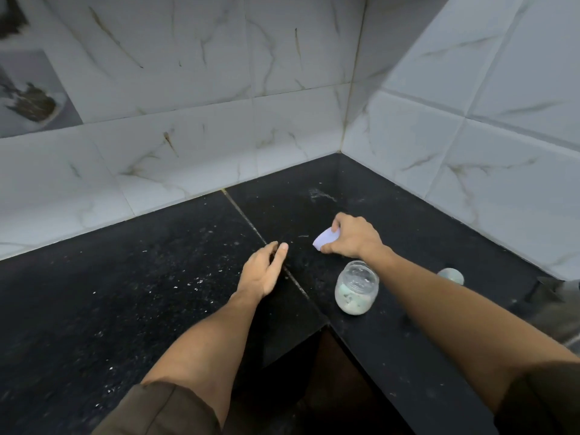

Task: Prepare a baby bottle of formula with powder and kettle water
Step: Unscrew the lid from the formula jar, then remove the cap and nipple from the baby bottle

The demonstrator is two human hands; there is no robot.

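White marbled wall tiles (188, 120) meet in a corner above the black speckled worktop (110, 293). Over its middle seam the left hand (263, 273) hovers, fingers loose and apart. The open baby bottle (356, 288) (pale powder inside) stands near the worktop's inner front corner. Just behind it, the right hand (354, 237) pinches a lilac cap (326, 240).

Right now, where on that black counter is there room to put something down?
Free: the wide counter left of the left hand, and the corner behind the right hand gripping a pale cap. Crowded on the right: the jar by the forearm, a small round object past it.
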